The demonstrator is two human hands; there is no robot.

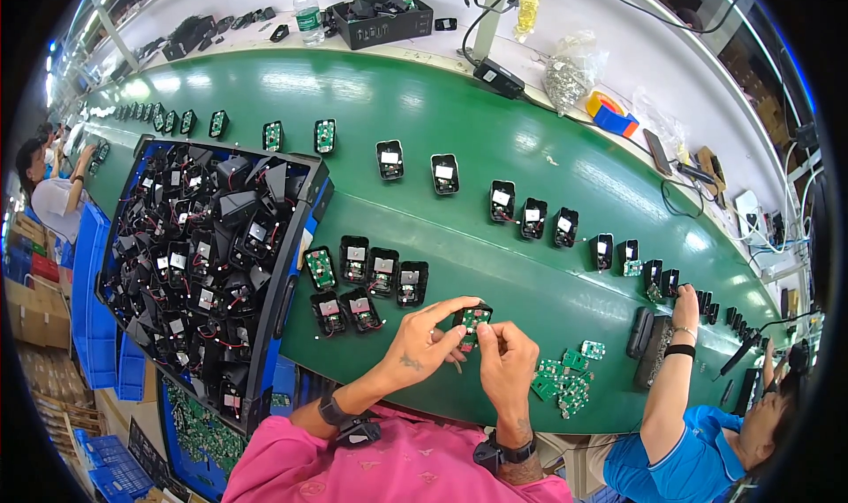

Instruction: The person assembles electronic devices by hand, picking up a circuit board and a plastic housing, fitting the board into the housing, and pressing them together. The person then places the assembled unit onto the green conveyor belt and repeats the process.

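Observation:
Near the front edge of the table, my left hand (426,340) is closed round a small black plastic housing. A green circuit board (474,317) sits at its open face, with my left thumb on it. My right hand (509,351) pinches at the board's right side; its fingertips partly cover the contact. Left of my hands stand several black housings (382,272) with pale rectangular parts inside, and one has a green board (320,268) on top. To the right lies a loose pile of green circuit boards (563,384).
A large black-and-blue bin (291,238) full of housings stands at the left. Housings (444,174) line the green table (397,88). A co-worker's arm (676,362) reaches in at the right; another person (62,185) works far left. A bottle (307,13) and box (382,28) stand behind.

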